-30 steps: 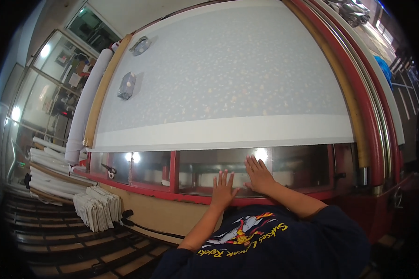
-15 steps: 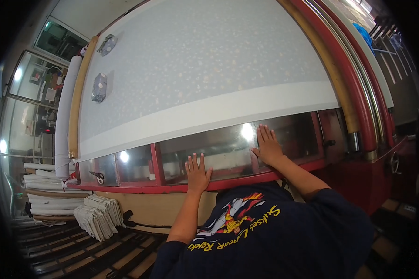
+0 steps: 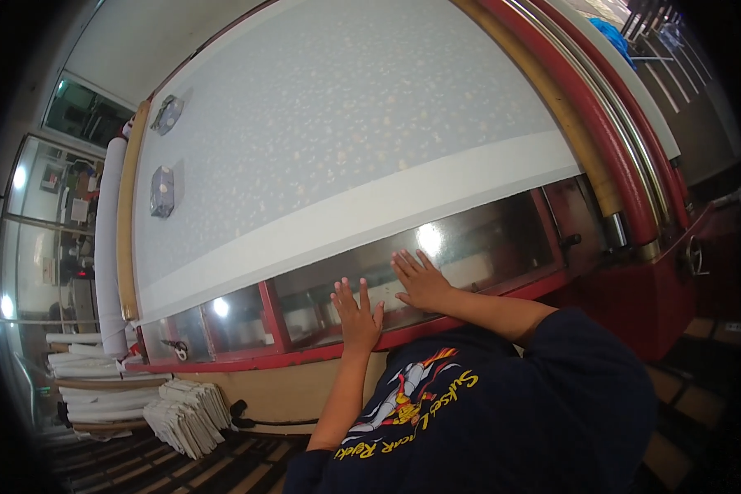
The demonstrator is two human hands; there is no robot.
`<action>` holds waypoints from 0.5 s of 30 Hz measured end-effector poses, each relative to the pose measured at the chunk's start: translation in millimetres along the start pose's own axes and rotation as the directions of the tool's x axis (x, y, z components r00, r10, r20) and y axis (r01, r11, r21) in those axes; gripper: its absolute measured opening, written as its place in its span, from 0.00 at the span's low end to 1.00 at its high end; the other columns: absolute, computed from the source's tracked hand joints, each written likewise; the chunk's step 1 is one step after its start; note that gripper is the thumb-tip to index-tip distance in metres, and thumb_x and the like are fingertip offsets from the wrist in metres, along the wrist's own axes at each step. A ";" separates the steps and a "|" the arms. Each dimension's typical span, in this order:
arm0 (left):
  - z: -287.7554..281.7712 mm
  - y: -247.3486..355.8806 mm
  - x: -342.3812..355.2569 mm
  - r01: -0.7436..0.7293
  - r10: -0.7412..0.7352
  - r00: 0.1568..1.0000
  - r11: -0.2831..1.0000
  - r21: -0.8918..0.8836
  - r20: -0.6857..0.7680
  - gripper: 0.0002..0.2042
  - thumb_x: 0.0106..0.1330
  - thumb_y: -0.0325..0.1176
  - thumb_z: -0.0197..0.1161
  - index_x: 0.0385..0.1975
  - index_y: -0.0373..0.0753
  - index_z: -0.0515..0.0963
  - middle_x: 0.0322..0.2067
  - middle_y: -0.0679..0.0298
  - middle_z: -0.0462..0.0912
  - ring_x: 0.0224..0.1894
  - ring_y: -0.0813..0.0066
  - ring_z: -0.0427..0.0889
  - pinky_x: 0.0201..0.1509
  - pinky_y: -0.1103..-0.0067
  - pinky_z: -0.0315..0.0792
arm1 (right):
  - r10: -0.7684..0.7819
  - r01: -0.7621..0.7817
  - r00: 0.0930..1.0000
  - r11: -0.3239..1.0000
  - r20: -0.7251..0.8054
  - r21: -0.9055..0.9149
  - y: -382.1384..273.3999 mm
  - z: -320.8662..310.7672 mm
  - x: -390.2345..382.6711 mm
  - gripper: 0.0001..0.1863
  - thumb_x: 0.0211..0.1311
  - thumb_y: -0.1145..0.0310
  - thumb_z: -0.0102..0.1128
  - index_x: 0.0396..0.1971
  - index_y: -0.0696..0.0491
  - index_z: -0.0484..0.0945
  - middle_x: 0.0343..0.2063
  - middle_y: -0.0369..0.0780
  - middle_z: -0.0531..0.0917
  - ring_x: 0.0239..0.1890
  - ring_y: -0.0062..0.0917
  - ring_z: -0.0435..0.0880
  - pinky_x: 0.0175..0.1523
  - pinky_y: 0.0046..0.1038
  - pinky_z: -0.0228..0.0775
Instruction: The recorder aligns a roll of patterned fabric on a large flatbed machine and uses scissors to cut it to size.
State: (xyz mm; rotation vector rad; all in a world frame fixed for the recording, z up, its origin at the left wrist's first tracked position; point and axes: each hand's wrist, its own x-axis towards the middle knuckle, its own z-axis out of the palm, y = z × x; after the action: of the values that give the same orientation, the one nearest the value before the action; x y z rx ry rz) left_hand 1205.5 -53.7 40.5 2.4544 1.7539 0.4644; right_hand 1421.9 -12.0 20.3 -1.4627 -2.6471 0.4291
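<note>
Both hands lie open, fingers spread, on the glass top [image 3: 502, 239] in a red metal frame, just below the near edge of a pale, speckled sheet [image 3: 354, 107]. My left hand [image 3: 359, 317] rests right of an inner red bar; my right hand [image 3: 420, 280] is a little higher and to its right. Neither holds anything. A pair of scissors [image 3: 174, 349] lies on the glass at the left. Two small wrapped bundles [image 3: 162, 191] sit on the sheet's left part.
Long brown and red rollers [image 3: 635, 188] border the right side, above a hand wheel [image 3: 693, 257]. A tube [image 3: 127, 247] and white roll [image 3: 109, 239] run along the left. Stacked rolls [image 3: 99, 403] and folded bundles [image 3: 185, 416] are low left, beside a slatted rack [image 3: 222, 465].
My right hand has shifted left along the glass, closer to my left hand. The view has tilted, so the sheet's near edge now slopes more steeply.
</note>
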 end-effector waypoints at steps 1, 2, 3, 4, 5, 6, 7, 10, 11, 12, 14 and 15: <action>2.3 -0.3 1.5 -0.013 0.013 1.000 1.000 -0.007 0.000 0.36 0.69 0.45 0.59 0.73 0.39 0.53 0.73 0.39 0.45 0.75 0.37 0.43 0.73 0.45 0.42 | 0.020 -0.021 0.999 1.000 0.039 0.021 -0.2 -0.5 3.2 0.44 0.66 0.45 0.54 0.71 0.61 0.54 0.74 0.50 0.54 0.77 0.40 0.48 0.77 0.45 0.39; 4.8 -4.5 -4.8 0.017 -0.022 0.996 0.998 0.052 0.089 0.35 0.69 0.47 0.58 0.73 0.40 0.55 0.72 0.40 0.47 0.75 0.39 0.44 0.74 0.45 0.42 | 0.022 -0.023 0.999 1.000 0.043 0.020 -7.2 -10.4 6.5 0.44 0.66 0.45 0.54 0.71 0.61 0.54 0.74 0.50 0.54 0.77 0.40 0.48 0.77 0.45 0.39; 8.7 -8.9 -9.2 0.042 -0.061 0.984 0.993 0.114 0.170 0.35 0.69 0.49 0.57 0.72 0.40 0.58 0.72 0.41 0.49 0.75 0.40 0.45 0.74 0.45 0.41 | -0.015 0.017 0.999 0.999 -0.046 0.047 -11.8 -25.4 11.0 0.45 0.65 0.45 0.55 0.71 0.61 0.54 0.73 0.50 0.54 0.77 0.40 0.48 0.77 0.45 0.39; 11.8 -13.3 -15.1 0.043 -0.061 0.984 0.993 0.111 0.168 0.35 0.69 0.49 0.57 0.72 0.40 0.58 0.72 0.41 0.49 0.75 0.40 0.45 0.74 0.45 0.41 | -0.051 0.061 0.990 0.996 -0.134 0.071 -13.8 -38.9 12.2 0.45 0.65 0.45 0.55 0.71 0.62 0.54 0.73 0.50 0.55 0.77 0.40 0.48 0.77 0.45 0.39; 15.0 -18.0 -21.3 0.065 -0.086 0.970 0.993 0.098 0.226 0.35 0.70 0.50 0.56 0.72 0.41 0.58 0.72 0.42 0.50 0.75 0.42 0.45 0.74 0.46 0.40 | -0.054 0.063 0.989 0.996 -0.134 0.067 -13.4 -51.6 10.6 0.45 0.65 0.45 0.55 0.71 0.62 0.54 0.73 0.50 0.55 0.77 0.40 0.48 0.77 0.45 0.39; 16.5 -19.6 -22.3 0.084 -0.105 0.953 0.993 0.084 0.286 0.34 0.70 0.52 0.55 0.72 0.42 0.58 0.72 0.43 0.51 0.76 0.43 0.45 0.74 0.46 0.39 | -0.038 0.059 0.971 0.995 -0.237 0.082 -12.2 -62.5 8.3 0.45 0.64 0.45 0.55 0.71 0.62 0.54 0.73 0.50 0.55 0.77 0.39 0.48 0.77 0.45 0.38; 19.3 -20.7 -22.3 0.083 -0.103 0.953 0.993 0.082 0.285 0.34 0.70 0.52 0.55 0.72 0.42 0.58 0.72 0.43 0.51 0.76 0.43 0.45 0.74 0.46 0.39 | -0.021 0.057 0.941 0.994 -0.337 0.098 -9.7 -67.5 7.3 0.46 0.64 0.44 0.56 0.71 0.62 0.54 0.73 0.50 0.54 0.77 0.39 0.48 0.78 0.45 0.38; 19.0 -15.9 -20.2 0.072 -0.096 0.953 0.993 0.092 0.289 0.34 0.70 0.51 0.56 0.72 0.41 0.58 0.73 0.44 0.51 0.76 0.43 0.46 0.74 0.46 0.40 | 0.088 -0.082 0.996 0.982 -0.026 0.170 40.2 -18.4 -14.9 0.46 0.63 0.45 0.57 0.71 0.62 0.54 0.73 0.51 0.54 0.77 0.39 0.48 0.77 0.45 0.38; 18.6 -14.5 -20.3 0.080 -0.101 0.968 0.992 0.098 0.231 0.35 0.69 0.51 0.56 0.72 0.41 0.58 0.73 0.44 0.51 0.76 0.43 0.46 0.74 0.46 0.40 | 0.045 -0.034 0.996 0.991 -0.082 0.132 42.5 -21.5 -18.4 0.46 0.63 0.46 0.57 0.71 0.62 0.55 0.73 0.51 0.54 0.77 0.40 0.48 0.77 0.45 0.41; 18.5 -14.1 -18.8 0.089 -0.106 0.979 0.991 0.103 0.172 0.35 0.69 0.51 0.57 0.72 0.41 0.58 0.73 0.45 0.51 0.76 0.44 0.46 0.74 0.46 0.40 | 0.042 -0.031 0.995 0.991 -0.085 0.130 40.3 -22.3 -14.8 0.46 0.63 0.46 0.57 0.71 0.62 0.55 0.73 0.51 0.54 0.77 0.40 0.48 0.77 0.45 0.41; 18.4 -16.1 -17.4 0.053 -0.070 0.984 0.993 0.107 0.165 0.35 0.69 0.51 0.57 0.72 0.40 0.58 0.73 0.44 0.51 0.75 0.42 0.46 0.74 0.45 0.40 | 0.168 -0.168 0.983 0.986 0.076 -0.007 22.1 -22.6 -7.2 0.46 0.64 0.45 0.55 0.71 0.62 0.54 0.74 0.51 0.53 0.77 0.41 0.48 0.77 0.46 0.41; 18.7 -17.6 -17.9 0.021 -0.038 0.988 0.994 0.112 0.152 0.36 0.68 0.51 0.57 0.72 0.40 0.57 0.72 0.43 0.50 0.75 0.41 0.46 0.74 0.45 0.40 | 0.163 -0.163 0.984 0.987 0.076 -0.005 12.6 -28.0 -2.0 0.46 0.64 0.45 0.55 0.71 0.62 0.54 0.74 0.51 0.53 0.77 0.41 0.48 0.77 0.46 0.41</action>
State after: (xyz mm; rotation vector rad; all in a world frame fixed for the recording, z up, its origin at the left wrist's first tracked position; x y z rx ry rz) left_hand 1189.8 -62.6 14.9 2.4577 1.7947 0.1746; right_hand 1439.2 -1.7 43.7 -1.7040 -2.5921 0.5103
